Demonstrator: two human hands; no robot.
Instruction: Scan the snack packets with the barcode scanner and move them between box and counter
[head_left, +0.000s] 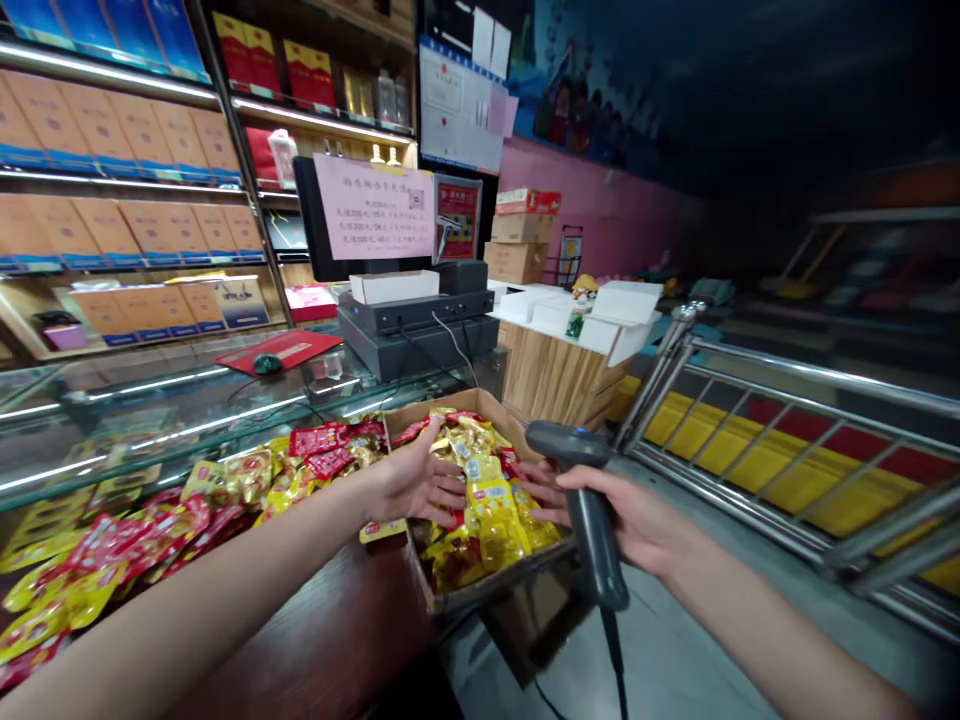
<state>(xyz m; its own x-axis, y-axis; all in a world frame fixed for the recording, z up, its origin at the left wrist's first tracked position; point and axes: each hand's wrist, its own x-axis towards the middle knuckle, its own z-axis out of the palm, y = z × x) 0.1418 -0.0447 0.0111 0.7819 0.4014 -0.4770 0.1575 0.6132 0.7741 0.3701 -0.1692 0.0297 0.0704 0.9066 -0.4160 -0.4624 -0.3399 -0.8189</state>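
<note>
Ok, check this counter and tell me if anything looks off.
Loose red and yellow snack packets lie scattered over the wooden counter outside the cardboard box, beside the left hand, looking spilled rather than packed.

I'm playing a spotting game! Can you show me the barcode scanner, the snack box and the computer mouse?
Barcode scanner (592, 565), head view, on its grip.
Snack box (409, 412), head view, on its cardboard rim.
Computer mouse (267, 364), head view, on its top.

One left hand (416, 485), one right hand (622, 520), and there's one barcode scanner (589, 500)! One cardboard box (397, 425), snack packets (480, 510) beyond counting, folks! Over on the glass desk (150, 400), one computer mouse (267, 364), and at the back, three stacked cartons (516, 235)!
</note>
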